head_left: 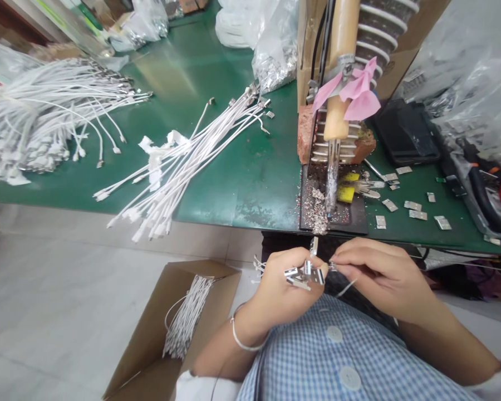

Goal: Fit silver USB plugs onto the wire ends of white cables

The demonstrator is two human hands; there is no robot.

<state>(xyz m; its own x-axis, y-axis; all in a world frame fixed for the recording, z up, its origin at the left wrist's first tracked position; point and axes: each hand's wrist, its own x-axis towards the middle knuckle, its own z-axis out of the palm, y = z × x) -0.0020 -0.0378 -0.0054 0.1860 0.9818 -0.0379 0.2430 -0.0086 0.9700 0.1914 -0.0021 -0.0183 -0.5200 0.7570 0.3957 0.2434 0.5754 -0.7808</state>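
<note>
My left hand (281, 287) is closed around a bunch of white USB cables. Their silver USB plugs (303, 278) poke out above the thumb and fingers, while thin cable ends (259, 267) show behind the hand. Close beside it, my right hand (386, 275) pinches a small metal cable end (332, 266) between thumb and fingertips. A short length of white cable (346, 288) shows below those fingers. Just beyond both hands, a soldering iron (338, 106) with a wooden handle points tip-down over a dark plate (354, 220) strewn with solder bits.
White cables (200, 150) lie across the green table (250, 192), with a larger pile (37, 117) at left. Loose metal shells (417, 214) and pliers (480, 195) are at right. A cardboard box (150, 312) on the floor holds more cables. Pink ribbon (359, 92) hangs on the iron.
</note>
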